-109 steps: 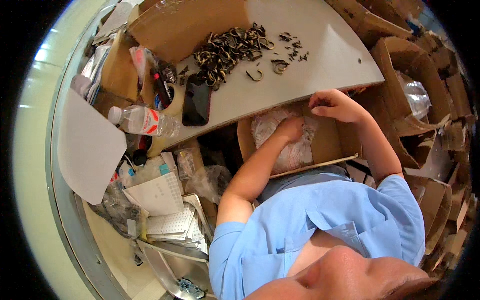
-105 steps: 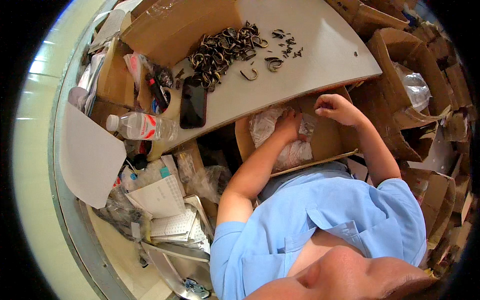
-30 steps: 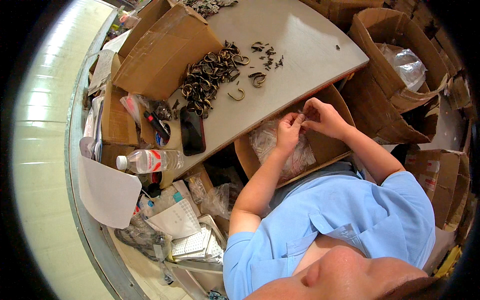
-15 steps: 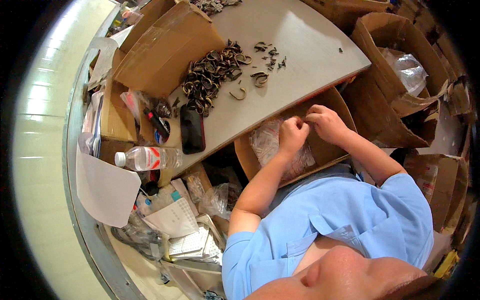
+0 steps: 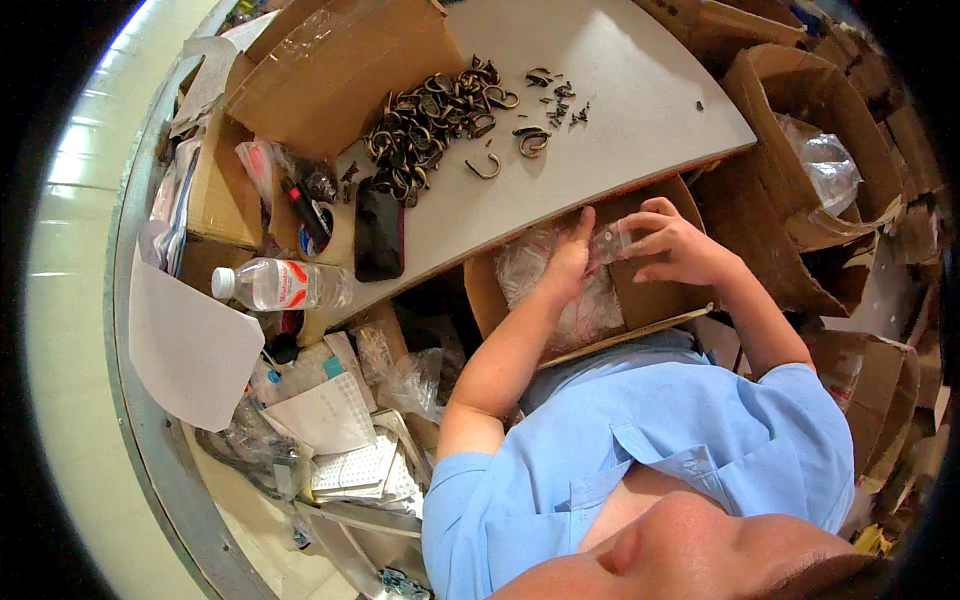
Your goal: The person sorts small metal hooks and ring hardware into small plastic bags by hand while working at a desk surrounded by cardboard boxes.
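My left hand (image 5: pixel 570 258) is over the cardboard box (image 5: pixel 652 293) in front of my body. A small clear plastic bag (image 5: pixel 608 244) lies against its palm side, gripped there with the fingers pointing up. Across from it, my right hand (image 5: pixel 678 246) is open with fingers spread. Its fingertips reach the bag's right edge. Inside the box, below my hands, is a pile of clear plastic bags (image 5: pixel 590 312). Whether anything is inside the small bag is too fine to make out.
On the grey table lie a heap of dark curved metal hooks (image 5: pixel 425 125), scattered screws (image 5: pixel 562 105), a phone (image 5: pixel 380 235) and a water bottle (image 5: pixel 290 285). Larger open cardboard boxes (image 5: pixel 810 75) stand at the right. Papers (image 5: pixel 360 465) sit low on the left.
My hands were pinched together over the box; now they are apart, the right one spread open. The clear bag shows between them. The whole view has shifted slightly.
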The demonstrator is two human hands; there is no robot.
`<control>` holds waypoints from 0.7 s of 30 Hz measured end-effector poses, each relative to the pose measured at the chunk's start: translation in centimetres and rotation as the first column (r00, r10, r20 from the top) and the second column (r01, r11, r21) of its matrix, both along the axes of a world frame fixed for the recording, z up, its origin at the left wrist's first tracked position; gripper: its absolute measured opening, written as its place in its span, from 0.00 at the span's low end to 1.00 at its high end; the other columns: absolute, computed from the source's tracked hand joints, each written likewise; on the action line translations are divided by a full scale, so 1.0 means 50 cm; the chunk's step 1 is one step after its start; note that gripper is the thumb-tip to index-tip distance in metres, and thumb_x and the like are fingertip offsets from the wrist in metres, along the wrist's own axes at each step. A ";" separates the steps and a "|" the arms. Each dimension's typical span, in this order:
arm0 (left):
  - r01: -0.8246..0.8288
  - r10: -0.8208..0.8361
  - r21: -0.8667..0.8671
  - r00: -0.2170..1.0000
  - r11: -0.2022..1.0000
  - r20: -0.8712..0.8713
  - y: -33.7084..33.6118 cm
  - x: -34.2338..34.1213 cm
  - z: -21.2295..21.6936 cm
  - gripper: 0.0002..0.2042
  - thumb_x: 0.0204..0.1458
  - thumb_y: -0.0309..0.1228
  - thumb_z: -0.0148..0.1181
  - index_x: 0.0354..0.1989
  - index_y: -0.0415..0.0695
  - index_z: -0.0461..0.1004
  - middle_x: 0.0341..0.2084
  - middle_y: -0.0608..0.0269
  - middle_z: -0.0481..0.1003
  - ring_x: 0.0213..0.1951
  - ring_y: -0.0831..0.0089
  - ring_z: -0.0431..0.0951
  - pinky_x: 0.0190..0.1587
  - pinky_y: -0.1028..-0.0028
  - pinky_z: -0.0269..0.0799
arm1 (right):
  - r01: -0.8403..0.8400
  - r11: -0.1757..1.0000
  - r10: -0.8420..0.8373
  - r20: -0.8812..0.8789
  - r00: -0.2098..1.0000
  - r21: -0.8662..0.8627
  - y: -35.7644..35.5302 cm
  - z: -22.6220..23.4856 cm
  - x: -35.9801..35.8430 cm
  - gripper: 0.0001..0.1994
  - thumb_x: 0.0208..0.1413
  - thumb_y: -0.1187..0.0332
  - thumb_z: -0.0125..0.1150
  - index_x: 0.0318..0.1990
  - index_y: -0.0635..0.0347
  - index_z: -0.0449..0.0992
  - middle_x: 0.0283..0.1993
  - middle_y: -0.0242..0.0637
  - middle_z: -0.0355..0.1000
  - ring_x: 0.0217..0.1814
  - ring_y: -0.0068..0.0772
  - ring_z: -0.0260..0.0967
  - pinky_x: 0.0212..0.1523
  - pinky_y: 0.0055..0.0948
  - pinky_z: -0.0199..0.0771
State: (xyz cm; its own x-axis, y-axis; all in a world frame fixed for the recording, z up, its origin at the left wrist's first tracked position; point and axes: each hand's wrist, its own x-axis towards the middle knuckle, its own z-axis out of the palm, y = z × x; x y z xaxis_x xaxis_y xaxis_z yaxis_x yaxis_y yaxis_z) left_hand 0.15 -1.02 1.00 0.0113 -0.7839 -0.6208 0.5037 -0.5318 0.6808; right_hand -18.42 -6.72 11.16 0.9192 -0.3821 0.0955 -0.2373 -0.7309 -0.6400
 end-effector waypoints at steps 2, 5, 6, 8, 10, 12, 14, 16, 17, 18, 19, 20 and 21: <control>0.083 -0.085 0.066 0.996 0.994 0.020 -0.008 0.018 -0.016 0.31 0.46 0.62 0.53 0.40 0.43 0.73 0.30 0.63 0.73 0.34 0.74 0.70 0.36 0.73 0.65 | -0.024 1.000 0.024 -0.066 0.998 -0.002 -0.004 0.004 -0.016 0.16 0.35 0.69 0.68 0.37 0.51 0.80 0.56 0.30 0.66 0.58 0.51 0.52 0.59 0.43 0.56; 0.160 -0.168 0.207 0.985 0.965 0.024 -0.015 0.015 -0.016 0.32 0.45 0.60 0.56 0.45 0.40 0.72 0.37 0.54 0.74 0.43 0.66 0.70 0.45 0.66 0.65 | -0.051 0.996 0.041 -0.124 0.991 -0.079 -0.008 0.009 -0.025 0.16 0.33 0.74 0.64 0.36 0.51 0.81 0.56 0.30 0.66 0.58 0.50 0.53 0.59 0.44 0.57; 0.081 -0.087 0.044 0.985 0.996 0.149 -0.012 0.008 -0.033 0.33 0.44 0.58 0.59 0.45 0.39 0.70 0.38 0.53 0.73 0.45 0.64 0.70 0.47 0.65 0.65 | -0.056 0.995 0.045 -0.126 0.991 -0.081 -0.007 0.016 -0.023 0.16 0.33 0.74 0.64 0.36 0.51 0.81 0.56 0.30 0.66 0.58 0.50 0.53 0.59 0.44 0.57; 0.017 0.017 -0.132 0.967 0.991 0.256 -0.003 0.001 -0.036 0.33 0.43 0.56 0.61 0.46 0.37 0.68 0.39 0.52 0.73 0.47 0.61 0.70 0.50 0.64 0.64 | 0.022 0.983 -0.051 -0.153 0.987 -0.184 -0.009 0.033 -0.019 0.16 0.32 0.77 0.60 0.35 0.53 0.81 0.55 0.31 0.67 0.55 0.48 0.56 0.58 0.42 0.59; 0.409 0.027 -0.403 0.674 0.819 0.738 0.013 -0.007 -0.024 0.32 0.40 0.48 0.67 0.48 0.37 0.65 0.38 0.53 0.72 0.48 0.61 0.70 0.51 0.65 0.64 | -0.030 0.983 -0.008 -0.204 0.979 -0.181 -0.023 0.024 -0.012 0.16 0.32 0.78 0.59 0.35 0.55 0.81 0.53 0.33 0.68 0.54 0.47 0.58 0.57 0.40 0.61; 0.498 -0.040 -0.427 0.685 0.755 0.728 0.019 -0.024 0.026 0.35 0.37 0.45 0.69 0.51 0.37 0.62 0.43 0.53 0.70 0.49 0.63 0.70 0.51 0.66 0.65 | -0.127 0.976 0.084 -0.234 0.969 -0.175 -0.023 0.011 0.005 0.16 0.34 0.79 0.56 0.35 0.59 0.80 0.50 0.36 0.69 0.53 0.46 0.60 0.53 0.36 0.65; 0.465 -0.107 -0.476 0.790 0.746 0.604 0.020 -0.040 0.027 0.29 0.36 0.34 0.70 0.47 0.38 0.65 0.41 0.56 0.73 0.43 0.69 0.73 0.45 0.70 0.68 | -0.189 0.980 0.171 -0.217 0.961 -0.065 -0.026 0.006 0.035 0.14 0.37 0.78 0.56 0.36 0.61 0.78 0.45 0.40 0.71 0.48 0.45 0.64 0.51 0.37 0.66; 0.411 -0.074 -0.464 0.805 0.785 0.588 0.011 -0.031 -0.006 0.24 0.37 0.33 0.69 0.42 0.38 0.67 0.35 0.59 0.73 0.38 0.72 0.73 0.41 0.73 0.69 | -0.160 0.985 0.169 -0.148 0.974 0.071 -0.059 0.017 0.066 0.12 0.41 0.77 0.56 0.37 0.62 0.77 0.41 0.43 0.72 0.42 0.45 0.68 0.47 0.37 0.68; 0.364 -0.051 -0.442 0.815 0.820 0.577 0.007 -0.024 -0.018 0.19 0.38 0.31 0.68 0.37 0.38 0.69 0.30 0.62 0.74 0.33 0.74 0.74 0.38 0.75 0.69 | -0.124 0.984 0.137 -0.100 0.986 0.129 -0.087 0.026 0.084 0.12 0.43 0.76 0.57 0.38 0.62 0.77 0.38 0.44 0.72 0.39 0.46 0.69 0.44 0.36 0.70; 0.366 -0.058 -0.390 0.787 0.845 0.614 0.009 -0.025 0.020 0.14 0.40 0.30 0.67 0.32 0.39 0.70 0.24 0.64 0.73 0.28 0.78 0.71 0.33 0.77 0.68 | 0.033 0.999 -0.030 -0.087 0.996 0.028 -0.122 0.018 0.084 0.11 0.45 0.76 0.56 0.39 0.64 0.75 0.36 0.44 0.72 0.38 0.44 0.70 0.41 0.34 0.70; 0.370 -0.059 -0.396 0.789 0.841 0.611 0.004 -0.028 0.017 0.14 0.40 0.30 0.67 0.32 0.39 0.70 0.24 0.64 0.73 0.28 0.78 0.71 0.33 0.77 0.68 | 0.173 0.985 -0.173 0.078 0.982 0.000 -0.159 0.008 0.090 0.08 0.47 0.78 0.54 0.36 0.63 0.74 0.32 0.40 0.70 0.35 0.38 0.68 0.37 0.32 0.68; 0.359 -0.028 -0.434 0.796 0.826 0.605 0.007 -0.021 0.005 0.15 0.39 0.31 0.68 0.32 0.39 0.70 0.24 0.64 0.73 0.28 0.78 0.71 0.33 0.77 0.68 | 0.302 0.953 -0.302 0.070 0.951 0.010 -0.195 0.004 0.113 0.12 0.46 0.77 0.55 0.40 0.62 0.75 0.40 0.44 0.71 0.40 0.43 0.70 0.41 0.33 0.70; 0.353 -0.001 -0.477 0.804 0.805 0.595 0.005 -0.018 -0.004 0.15 0.39 0.31 0.68 0.32 0.39 0.69 0.23 0.64 0.73 0.27 0.78 0.71 0.32 0.77 0.68 | 0.348 0.934 -0.333 0.151 0.931 -0.085 -0.223 0.001 0.127 0.12 0.46 0.76 0.56 0.40 0.61 0.75 0.44 0.43 0.70 0.41 0.43 0.70 0.43 0.33 0.70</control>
